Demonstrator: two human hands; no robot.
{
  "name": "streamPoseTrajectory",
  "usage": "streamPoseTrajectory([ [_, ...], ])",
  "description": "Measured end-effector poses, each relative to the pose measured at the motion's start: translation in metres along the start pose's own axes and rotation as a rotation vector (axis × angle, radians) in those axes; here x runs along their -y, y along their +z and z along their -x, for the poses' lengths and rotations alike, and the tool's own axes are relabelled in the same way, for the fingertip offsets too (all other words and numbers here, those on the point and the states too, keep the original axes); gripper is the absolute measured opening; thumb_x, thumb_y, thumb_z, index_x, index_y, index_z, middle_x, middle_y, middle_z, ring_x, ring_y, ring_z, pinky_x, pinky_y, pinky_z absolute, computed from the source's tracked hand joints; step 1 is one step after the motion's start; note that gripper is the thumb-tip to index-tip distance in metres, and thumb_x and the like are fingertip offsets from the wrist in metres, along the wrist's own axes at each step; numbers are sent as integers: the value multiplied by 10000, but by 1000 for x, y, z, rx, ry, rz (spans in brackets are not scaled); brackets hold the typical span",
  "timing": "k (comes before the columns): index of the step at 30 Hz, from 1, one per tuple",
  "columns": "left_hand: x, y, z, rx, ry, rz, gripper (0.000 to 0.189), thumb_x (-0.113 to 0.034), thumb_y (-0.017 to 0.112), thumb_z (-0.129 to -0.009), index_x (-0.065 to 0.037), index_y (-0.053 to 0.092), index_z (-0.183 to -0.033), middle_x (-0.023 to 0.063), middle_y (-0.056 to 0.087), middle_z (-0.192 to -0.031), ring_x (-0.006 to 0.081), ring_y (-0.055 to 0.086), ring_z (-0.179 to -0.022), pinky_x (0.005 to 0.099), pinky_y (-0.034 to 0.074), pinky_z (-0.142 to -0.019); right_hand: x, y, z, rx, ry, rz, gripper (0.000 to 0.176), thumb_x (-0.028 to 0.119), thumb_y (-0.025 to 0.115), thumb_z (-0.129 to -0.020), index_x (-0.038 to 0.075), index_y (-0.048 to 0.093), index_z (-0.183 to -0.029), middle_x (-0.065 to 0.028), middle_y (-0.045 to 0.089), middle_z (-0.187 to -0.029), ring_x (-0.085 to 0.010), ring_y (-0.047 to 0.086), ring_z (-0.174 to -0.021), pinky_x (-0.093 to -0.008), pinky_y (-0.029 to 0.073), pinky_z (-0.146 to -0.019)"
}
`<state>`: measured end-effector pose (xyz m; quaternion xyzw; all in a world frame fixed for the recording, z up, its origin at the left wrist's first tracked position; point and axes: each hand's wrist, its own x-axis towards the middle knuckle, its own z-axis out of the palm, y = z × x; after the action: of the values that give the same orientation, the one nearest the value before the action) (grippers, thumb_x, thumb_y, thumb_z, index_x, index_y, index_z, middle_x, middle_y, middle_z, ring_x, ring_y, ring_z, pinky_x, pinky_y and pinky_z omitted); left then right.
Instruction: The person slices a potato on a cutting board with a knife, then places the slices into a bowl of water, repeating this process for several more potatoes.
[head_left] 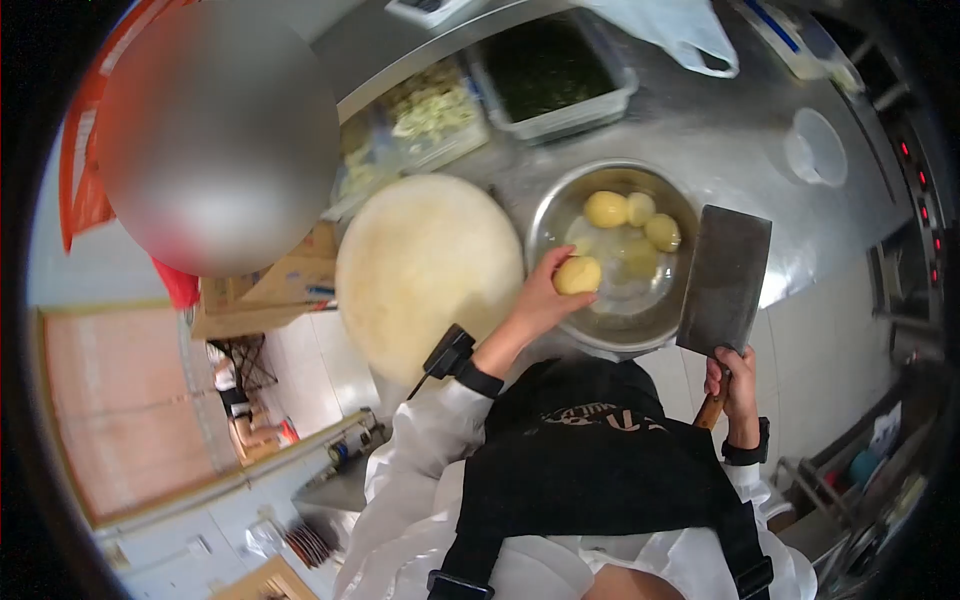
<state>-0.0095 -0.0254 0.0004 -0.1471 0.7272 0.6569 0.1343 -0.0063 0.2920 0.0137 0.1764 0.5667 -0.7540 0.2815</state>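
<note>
My left hand [538,305] grips a peeled yellow potato [578,275] at the near left rim of a steel bowl [548,215]. Inside the bowl, several more peeled potatoes [606,209] lie in water. My right hand [732,375] holds a broad cleaver [725,280] by its wooden handle, the blade raised flat just right of the bowl. A round pale chopping board [425,270] sits to the left of the bowl, bare.
On the steel counter [720,140] stand a tray of dark greens [550,70], clear boxes of chopped vegetables [430,110], a white plastic bag [680,30] and a small white cup [815,148]. Cardboard boxes [270,290] lie at the left. A stove panel [915,200] runs along the right.
</note>
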Motion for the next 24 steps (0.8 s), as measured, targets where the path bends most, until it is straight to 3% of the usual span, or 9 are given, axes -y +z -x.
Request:
streamPoseTrajectory([
  [2, 6, -38, 33, -201, 206, -267, 685, -58, 741, -681, -33, 390, -1269, 96, 507, -1195, 221, 484, -1117, 312, 395, -956, -3, 25, -1, 60, 10, 38, 136, 106, 490, -798, 32, 449, -692, -41, 436, -489, -127, 408, -326, -278, 394, -344],
  [8, 41, -129, 125, -486, 263, -459, 649, 28, 725, -609, -78, 487, -1203, 123, 477, -1170, 282, 455, -1134, 341, 371, -977, -24, 120, -8, 222, 36, 241, 141, 100, 504, -801, 28, 459, -689, -47, 439, -493, -134, 419, -333, -275, 392, -344],
  [13, 70, -163, 164, -323, 325, -474, 601, 69, 654, -656, -101, 489, -1208, 102, 402, -1303, 291, 406, -1200, 353, 343, -1018, -36, 179, 20, 312, 55, 414, 117, 56, 492, -812, 19, 473, -702, -56, 466, -515, -137, 449, -372, -268, 390, -355],
  [17, 70, -176, 184, -335, 333, -379, 608, 38, 671, -663, -119, 493, -1222, 83, 388, -1329, 292, 382, -1226, 353, 342, -1025, -39, 215, 37, 315, 59, 653, 133, 56, 498, -831, 24, 480, -703, -38, 467, -517, -125, 455, -395, -259, 386, -376],
  [22, 101, -189, 198, -621, 413, -403, 472, -39, 718, -660, -122, 606, -1112, 67, 500, -1214, 254, 468, -1095, 367, 433, -888, -37, 253, 36, 266, 3, 1056, 116, 67, 500, -847, -20, 532, -777, -24, 492, -522, -92, 461, -418, -253, 377, -392],
  [23, 101, -183, 197, -621, 403, -386, 472, -39, 718, -660, -122, 606, -1112, 67, 500, -1214, 254, 468, -1095, 367, 433, -888, -35, 258, 32, 265, 12, 1161, 121, 61, 507, -830, -32, 567, -878, -64, 515, -518, -120, 477, -427, -278, 406, -425],
  [24, 89, -174, 194, -623, 443, -408, 423, -45, 719, -663, -116, 624, -1070, 58, 528, -1172, 245, 487, -1042, 363, 444, -855, -33, 264, 30, 266, 26, 1174, 121, 61, 507, -830, -32, 567, -878, -64, 515, -518, -120, 477, -427, -278, 406, -425],
])
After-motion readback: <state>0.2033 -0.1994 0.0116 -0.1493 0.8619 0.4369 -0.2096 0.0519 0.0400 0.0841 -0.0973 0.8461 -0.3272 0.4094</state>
